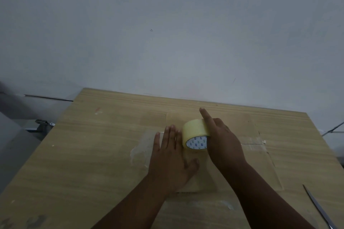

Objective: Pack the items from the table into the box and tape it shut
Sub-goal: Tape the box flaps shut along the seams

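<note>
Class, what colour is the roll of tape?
The tape roll is pale yellow; head view.

Single head-worn wide-angle view. Looks forward and down from above the near edge of the table [89, 154], close over its top, facing the grey wall [167, 24] behind the table's far edge.
</note>
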A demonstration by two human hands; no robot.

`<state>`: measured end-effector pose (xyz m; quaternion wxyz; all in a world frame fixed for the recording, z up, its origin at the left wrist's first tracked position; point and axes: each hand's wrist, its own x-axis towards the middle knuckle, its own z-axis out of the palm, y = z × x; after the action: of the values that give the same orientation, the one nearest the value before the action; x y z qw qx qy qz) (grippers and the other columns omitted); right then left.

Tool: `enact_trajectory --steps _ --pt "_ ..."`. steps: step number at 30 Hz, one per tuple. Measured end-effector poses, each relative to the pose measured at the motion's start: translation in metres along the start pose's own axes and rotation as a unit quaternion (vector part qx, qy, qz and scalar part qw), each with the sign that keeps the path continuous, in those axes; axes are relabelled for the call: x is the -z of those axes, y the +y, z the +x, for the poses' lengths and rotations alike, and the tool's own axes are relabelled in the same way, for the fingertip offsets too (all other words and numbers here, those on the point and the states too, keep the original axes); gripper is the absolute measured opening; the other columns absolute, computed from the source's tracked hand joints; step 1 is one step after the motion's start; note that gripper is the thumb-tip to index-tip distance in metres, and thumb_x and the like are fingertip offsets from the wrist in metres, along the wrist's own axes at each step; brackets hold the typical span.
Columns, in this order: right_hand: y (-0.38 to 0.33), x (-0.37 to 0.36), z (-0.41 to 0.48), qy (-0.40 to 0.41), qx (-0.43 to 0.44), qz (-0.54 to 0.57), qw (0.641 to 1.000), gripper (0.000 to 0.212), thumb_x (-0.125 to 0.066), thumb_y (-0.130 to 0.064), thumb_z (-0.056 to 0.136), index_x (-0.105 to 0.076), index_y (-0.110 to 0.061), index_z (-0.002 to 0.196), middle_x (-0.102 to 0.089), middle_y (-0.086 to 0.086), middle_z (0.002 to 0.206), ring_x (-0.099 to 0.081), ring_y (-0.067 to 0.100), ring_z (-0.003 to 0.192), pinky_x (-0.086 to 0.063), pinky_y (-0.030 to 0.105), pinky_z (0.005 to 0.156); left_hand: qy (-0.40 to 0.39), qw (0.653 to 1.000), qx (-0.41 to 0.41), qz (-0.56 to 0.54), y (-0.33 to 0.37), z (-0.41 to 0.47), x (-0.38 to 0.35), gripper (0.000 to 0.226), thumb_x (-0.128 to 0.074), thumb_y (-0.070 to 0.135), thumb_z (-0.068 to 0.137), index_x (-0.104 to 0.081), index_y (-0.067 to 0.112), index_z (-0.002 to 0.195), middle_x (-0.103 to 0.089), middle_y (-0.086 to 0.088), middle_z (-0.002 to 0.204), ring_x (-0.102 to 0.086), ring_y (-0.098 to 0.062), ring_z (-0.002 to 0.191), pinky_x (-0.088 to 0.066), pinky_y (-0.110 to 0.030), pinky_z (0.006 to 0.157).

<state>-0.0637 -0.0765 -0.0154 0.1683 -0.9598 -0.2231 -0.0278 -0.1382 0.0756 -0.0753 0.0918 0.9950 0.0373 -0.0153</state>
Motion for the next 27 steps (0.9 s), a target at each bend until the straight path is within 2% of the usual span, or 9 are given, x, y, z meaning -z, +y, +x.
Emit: enact_trajectory --steps 3,5,8,11,14,17,19,23,27 --pt "0.001 0.001 0.000 0.007 0.013 -0.031 0.999 0.104 -0.061 -0.007 0.085 0.005 -0.037 0.159 -0.052 0.000 0.129 -0.055 0.020 0.104 -0.042 0.028 0.057 0.013 1.000 -0.002 -0.008 0.012 0.004 -0.006 0.094 -0.010 0.077 0.091 0.017 0.019 0.159 0.024 -0.020 0.164 0.025 -0.034 0.153 0.011 -0.048 0.124" --pt "0.004 0.001 -0.002 0.023 0.027 -0.011 0.999 0.105 -0.062 -0.011 0.085 0.010 -0.041 0.156 -0.055 -0.002 0.130 -0.056 0.020 0.107 -0.046 0.028 0.060 0.043 0.998 -0.009 -0.042 0.011 0.004 -0.011 0.093 -0.016 0.077 0.092 0.019 0.022 0.159 0.023 -0.017 0.165 0.024 -0.032 0.153 0.010 -0.044 0.125" --pt "0.008 -0.005 -0.007 0.057 -0.033 0.128 0.990 0.099 -0.069 -0.024 0.089 -0.001 -0.037 0.160 -0.058 0.000 0.137 -0.059 0.022 0.116 -0.047 0.028 0.074 0.064 0.994 -0.033 -0.076 0.003 0.001 -0.013 0.093 -0.021 0.081 0.090 0.031 0.035 0.152 0.026 -0.007 0.164 0.026 -0.026 0.153 0.014 -0.038 0.125" --pt "0.009 -0.020 -0.016 0.061 -0.081 0.225 0.969 0.079 -0.060 -0.017 0.096 -0.015 -0.041 0.156 -0.051 0.003 0.149 -0.055 0.025 0.128 -0.042 0.027 0.088 0.070 0.994 -0.039 -0.070 0.000 0.002 -0.012 0.093 -0.024 0.083 0.089 0.012 0.035 0.159 0.022 -0.004 0.164 0.023 -0.026 0.154 0.010 -0.039 0.126" --pt "0.003 -0.022 -0.018 0.053 -0.081 0.235 0.967 0.078 -0.052 -0.004 0.096 -0.019 -0.038 0.158 -0.049 0.002 0.149 -0.060 0.026 0.116 -0.042 0.027 0.078 0.056 0.997 -0.032 -0.048 0.000 0.003 -0.011 0.093 -0.019 0.086 0.088 0.008 0.036 0.161 0.022 -0.005 0.165 0.023 -0.026 0.154 0.008 -0.042 0.126" --pt "0.000 -0.021 -0.016 0.028 -0.070 0.219 0.973 0.089 -0.051 0.003 0.088 -0.015 -0.041 0.158 -0.049 0.000 0.145 -0.055 0.015 0.091 -0.041 0.021 0.063 0.062 0.997 -0.032 -0.027 -0.001 0.001 -0.013 0.092 -0.012 0.087 0.088 -0.002 0.034 0.162 0.006 -0.011 0.169 0.010 -0.031 0.156 0.004 -0.045 0.123" --pt "0.002 -0.019 -0.014 0.022 -0.071 0.220 0.973 0.091 -0.049 0.004 0.088 -0.015 -0.043 0.158 -0.048 -0.001 0.146 -0.047 0.008 0.090 -0.036 0.012 0.061 0.061 0.998 -0.027 -0.024 0.000 0.002 -0.009 0.094 -0.005 0.088 0.085 -0.005 0.034 0.162 0.002 -0.012 0.169 0.008 -0.031 0.156 0.003 -0.048 0.123" --pt "0.006 -0.019 -0.013 0.021 -0.070 0.220 0.973 0.086 -0.048 0.002 0.092 -0.016 -0.044 0.157 -0.047 0.000 0.148 -0.047 0.005 0.099 -0.038 0.016 0.067 0.027 0.999 -0.029 0.000 0.001 0.004 -0.007 0.090 -0.001 0.085 0.088 0.000 0.034 0.162 0.006 -0.010 0.168 0.011 -0.031 0.156 0.006 -0.051 0.123" --pt "0.008 -0.019 -0.014 0.019 -0.085 0.230 0.969 0.074 -0.046 -0.004 0.097 -0.022 -0.038 0.157 -0.044 0.001 0.154 -0.055 0.019 0.122 -0.041 0.026 0.084 0.006 0.999 0.026 -0.030 0.014 -0.001 -0.013 0.081 -0.016 0.068 0.100 -0.036 0.014 0.157 -0.035 -0.020 0.160 -0.031 -0.035 0.150 -0.017 -0.047 0.117"
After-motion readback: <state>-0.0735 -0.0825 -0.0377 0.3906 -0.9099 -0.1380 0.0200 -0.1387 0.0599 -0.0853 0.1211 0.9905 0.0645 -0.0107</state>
